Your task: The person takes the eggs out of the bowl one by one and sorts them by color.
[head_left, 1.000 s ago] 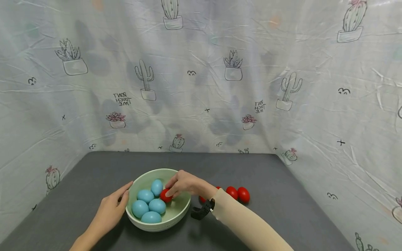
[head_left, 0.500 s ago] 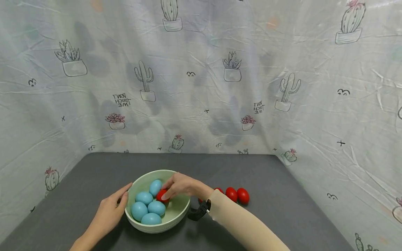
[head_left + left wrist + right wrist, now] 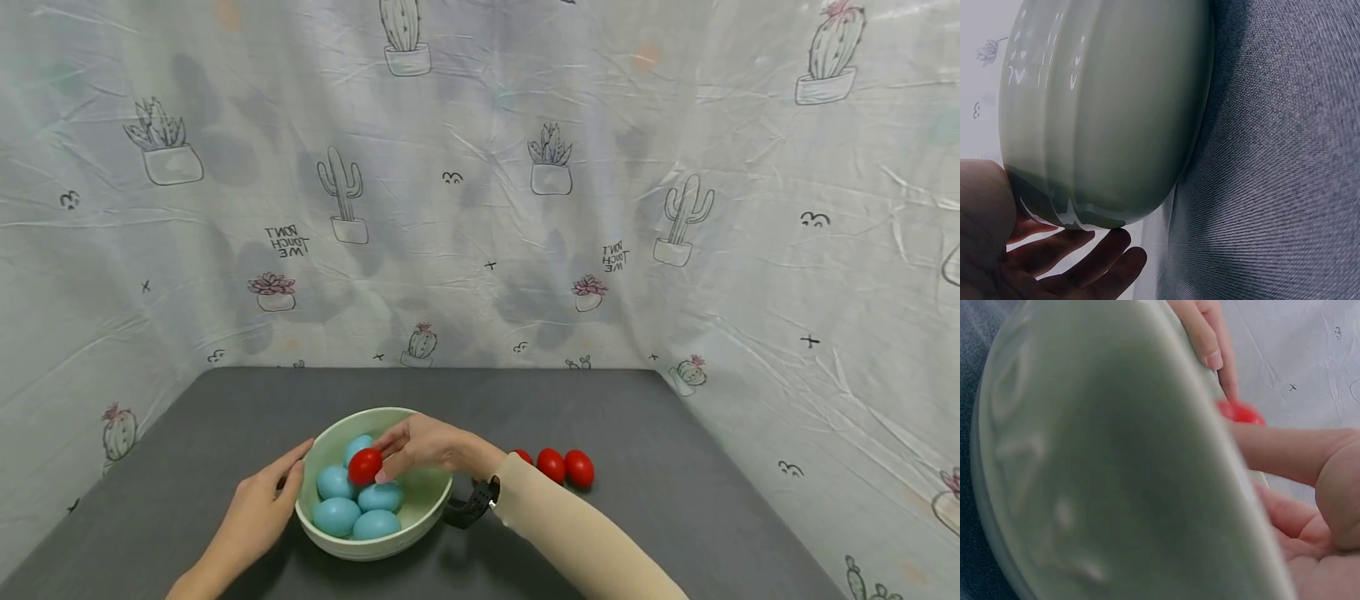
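A pale green bowl [image 3: 438, 500] holds several light blue eggs [image 3: 336, 517]. My right hand [image 3: 427, 446] reaches over its right side and pinches a red egg [image 3: 365, 467] between thumb and fingers. The red egg overlaps the blue ones in the head view; the right wrist view shows only a blurred sliver of it behind the thumb. On the bowl's left, my left hand [image 3: 262, 508] holds the side at the rim. In the left wrist view, the fingertips [image 3: 1121, 236] of that hand lie against the bowl's outer wall.
More red eggs [image 3: 580, 469] lie on the dark grey table [image 3: 615, 417] right of the bowl, partly hidden behind my right forearm. A black wristband [image 3: 474, 503] is on my right wrist, beside the bowl. A cactus-print curtain [image 3: 480, 208] encloses the back and sides.
The right hand has moved left with the red egg, which now shows more fully above the blue eggs. Several blue eggs have shifted slightly in the bowl. The left hand stays at the bowl.
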A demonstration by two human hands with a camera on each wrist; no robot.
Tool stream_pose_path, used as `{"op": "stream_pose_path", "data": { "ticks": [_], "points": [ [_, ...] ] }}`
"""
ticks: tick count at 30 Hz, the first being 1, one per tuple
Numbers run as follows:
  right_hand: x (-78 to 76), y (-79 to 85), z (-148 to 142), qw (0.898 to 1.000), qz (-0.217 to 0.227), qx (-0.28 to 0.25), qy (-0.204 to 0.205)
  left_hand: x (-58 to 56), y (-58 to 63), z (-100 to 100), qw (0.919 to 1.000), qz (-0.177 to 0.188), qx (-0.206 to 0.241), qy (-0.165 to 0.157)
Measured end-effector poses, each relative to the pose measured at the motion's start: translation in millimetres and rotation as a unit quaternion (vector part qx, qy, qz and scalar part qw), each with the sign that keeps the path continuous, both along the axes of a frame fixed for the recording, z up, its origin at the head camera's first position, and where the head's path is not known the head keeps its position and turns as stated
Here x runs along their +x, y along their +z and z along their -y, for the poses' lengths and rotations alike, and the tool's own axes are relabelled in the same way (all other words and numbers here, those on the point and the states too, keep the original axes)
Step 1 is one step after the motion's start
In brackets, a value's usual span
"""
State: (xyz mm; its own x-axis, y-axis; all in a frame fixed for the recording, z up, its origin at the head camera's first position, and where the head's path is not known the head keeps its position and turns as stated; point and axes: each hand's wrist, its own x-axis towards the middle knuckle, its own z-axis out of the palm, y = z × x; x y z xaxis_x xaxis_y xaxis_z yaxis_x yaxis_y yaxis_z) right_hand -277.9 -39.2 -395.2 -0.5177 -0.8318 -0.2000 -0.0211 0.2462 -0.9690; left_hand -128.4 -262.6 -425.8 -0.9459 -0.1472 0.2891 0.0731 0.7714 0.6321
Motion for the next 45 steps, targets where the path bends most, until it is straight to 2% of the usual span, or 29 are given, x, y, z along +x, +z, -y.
{"op": "stream_pose_path", "data": {
  "ticks": [2, 7, 11, 18, 22, 30, 37, 45],
  "points": [
    [-0.3, -0.3, -0.1, 1.000, 0.013, -0.009, 0.008, 0.5, -0.3, 0.0, 1.0000, -0.003, 0.000, 0.002],
    [-1.5, -0.8, 1.4, 0.999, 0.013, -0.001, 0.041, 0.0, -1.6, 0.8, 1.0000, -0.005, -0.001, 0.003],
    [-0.7, -1.2, 1.8, 0.997, -0.017, 0.021, 0.066, -0.6, -2.2, 1.6, 1.0000, -0.003, 0.000, 0.001],
    [4.7, -1.5, 3.7, 0.995, -0.067, 0.052, 0.059, -2.2, -0.4, 2.0, 0.9999, 0.009, 0.001, -0.005],
    [7.9, -0.6, 4.1, 0.992, -0.089, 0.059, 0.068, -2.4, -0.5, 1.9, 1.0000, 0.008, -0.003, -0.002],
    [9.1, 1.9, 4.3, 0.990, -0.099, 0.071, 0.074, -2.5, 0.4, 1.9, 0.9999, 0.011, -0.006, -0.001],
    [7.5, 0.0, 2.6, 0.992, -0.089, 0.046, 0.077, -1.6, 0.6, 1.2, 0.9999, 0.010, -0.006, 0.002],
    [6.8, 0.6, 0.7, 0.994, -0.088, 0.000, 0.058, -2.0, -0.1, 2.3, 1.0000, -0.007, -0.005, -0.001]
  ]
}}
